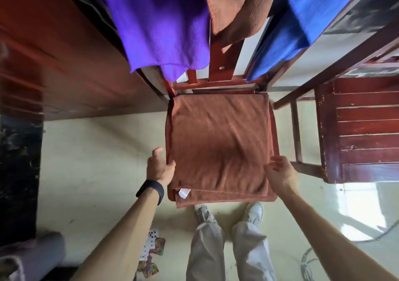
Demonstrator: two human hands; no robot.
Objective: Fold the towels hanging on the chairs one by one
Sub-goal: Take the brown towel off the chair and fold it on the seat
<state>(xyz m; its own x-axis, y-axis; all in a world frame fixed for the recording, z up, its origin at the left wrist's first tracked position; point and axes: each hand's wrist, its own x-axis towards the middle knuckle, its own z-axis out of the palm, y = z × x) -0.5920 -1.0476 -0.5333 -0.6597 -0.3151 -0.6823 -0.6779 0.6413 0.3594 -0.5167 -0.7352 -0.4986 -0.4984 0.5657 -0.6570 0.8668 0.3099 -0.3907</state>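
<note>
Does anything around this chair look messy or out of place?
Yes: loose playing cards lie scattered on the pale floor, left of the person's legs. The folded brown towel on the chair seat lies square, its white tag sticking out.

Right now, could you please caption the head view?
Left hand and right hand flank a folded towel on the chair; purple towel, brown towel and blue towel hang behind.
</note>
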